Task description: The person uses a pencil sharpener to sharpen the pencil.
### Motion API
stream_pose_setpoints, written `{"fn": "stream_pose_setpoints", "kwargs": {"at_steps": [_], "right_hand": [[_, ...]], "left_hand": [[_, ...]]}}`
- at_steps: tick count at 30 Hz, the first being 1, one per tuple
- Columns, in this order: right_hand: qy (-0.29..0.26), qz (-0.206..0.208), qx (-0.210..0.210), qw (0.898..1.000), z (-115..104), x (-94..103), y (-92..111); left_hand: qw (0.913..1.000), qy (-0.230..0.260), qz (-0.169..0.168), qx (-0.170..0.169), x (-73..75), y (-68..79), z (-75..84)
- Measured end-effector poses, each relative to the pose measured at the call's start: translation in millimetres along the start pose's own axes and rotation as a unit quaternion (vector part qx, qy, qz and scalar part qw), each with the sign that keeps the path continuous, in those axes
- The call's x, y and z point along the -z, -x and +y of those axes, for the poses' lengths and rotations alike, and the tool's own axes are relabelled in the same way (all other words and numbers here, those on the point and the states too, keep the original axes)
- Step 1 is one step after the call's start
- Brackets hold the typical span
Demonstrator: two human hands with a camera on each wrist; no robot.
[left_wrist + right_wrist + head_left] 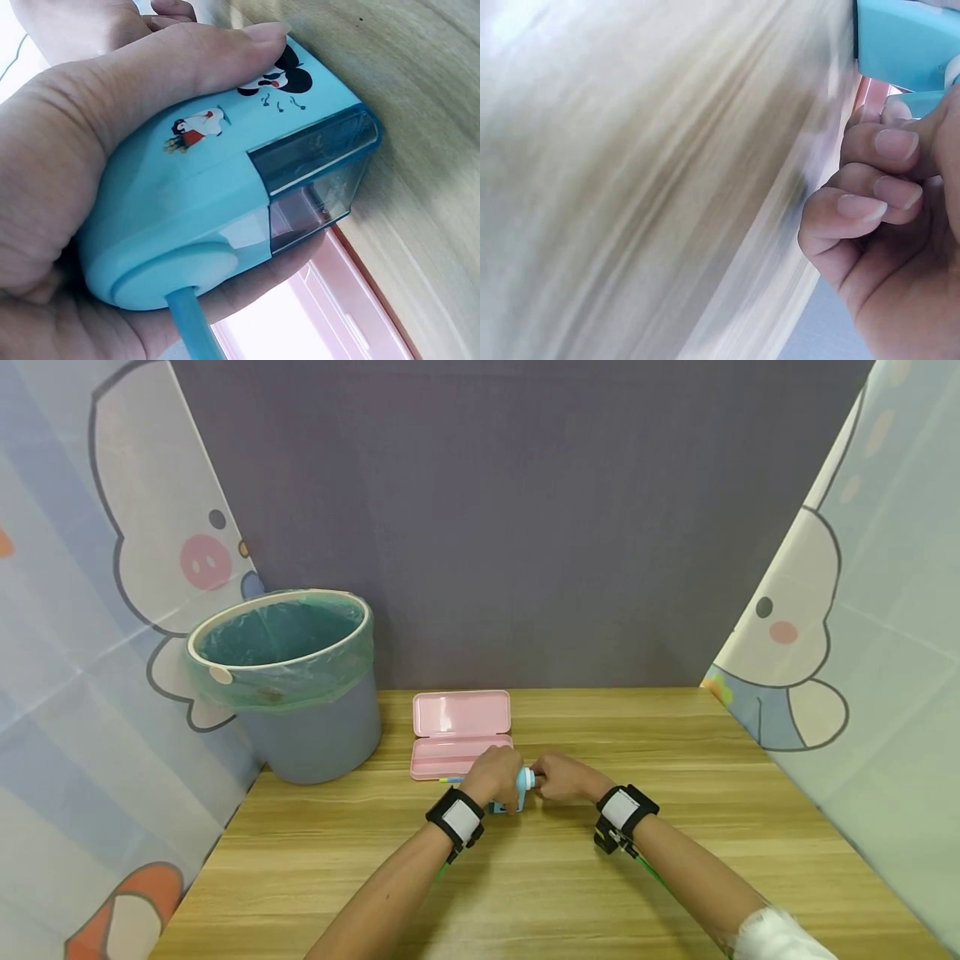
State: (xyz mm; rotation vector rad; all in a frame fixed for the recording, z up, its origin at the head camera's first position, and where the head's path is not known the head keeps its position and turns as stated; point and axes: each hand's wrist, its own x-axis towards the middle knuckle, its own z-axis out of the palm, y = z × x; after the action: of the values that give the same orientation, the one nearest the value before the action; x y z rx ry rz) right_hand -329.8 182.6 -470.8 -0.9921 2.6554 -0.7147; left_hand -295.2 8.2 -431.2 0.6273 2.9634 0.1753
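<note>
My left hand grips a light-blue pencil sharpener printed with small cartoon figures, its thumb lying across the top. A see-through shavings drawer forms one side of it. From the round end a blue pencil sticks out, pointing left in the head view. At the sharpener's other end, beside a white collar, my right hand pinches the crank handle, mostly hidden by the fingers. In the right wrist view its fingers are curled close to the sharpener body.
An open pink pencil case lies just behind the left hand. Farther left stands a blue-grey bin with a green liner. A dark panel backs the wooden table, with printed cartoon curtains on both sides.
</note>
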Motion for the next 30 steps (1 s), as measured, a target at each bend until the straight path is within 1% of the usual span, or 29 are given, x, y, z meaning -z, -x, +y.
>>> {"fn": "stream_pose_setpoints", "kwargs": {"at_steps": [3,8,11,15,20,23,26,30], "right_hand": [[0.002,0.001,0.014,1.000,0.9,-1.6,0.9],[0.016,-0.007,0.016,1.000,0.8,-4.7,3.3],[0.021,-0.017,0.016,0.999,-0.9,-5.7,6.2],[0.015,-0.030,0.030,0.999,-2.9,-4.8,10.2],[0.017,-0.029,0.052,0.998,-1.3,-4.2,13.1],[0.028,-0.032,0.062,0.997,-2.7,-4.1,15.1],[0.037,-0.031,0.063,0.997,-5.0,-5.1,16.1],[0.038,-0.029,0.061,0.997,-6.3,-7.6,17.9]], "left_hand": [[1.0000,0.003,0.002,-0.001,0.0,0.7,0.0],[0.9999,0.011,0.000,0.004,-1.2,2.1,0.1],[0.9999,0.010,0.000,0.003,-1.9,2.2,0.7],[1.0000,0.005,0.000,0.002,-1.0,1.9,1.1],[0.9999,0.013,-0.007,0.007,-0.5,0.8,2.4],[0.9998,0.015,-0.010,0.010,0.0,1.4,2.9],[0.9996,0.016,-0.013,0.018,0.8,1.9,2.4],[0.9996,0.014,-0.013,0.019,0.8,1.9,2.3]]}}
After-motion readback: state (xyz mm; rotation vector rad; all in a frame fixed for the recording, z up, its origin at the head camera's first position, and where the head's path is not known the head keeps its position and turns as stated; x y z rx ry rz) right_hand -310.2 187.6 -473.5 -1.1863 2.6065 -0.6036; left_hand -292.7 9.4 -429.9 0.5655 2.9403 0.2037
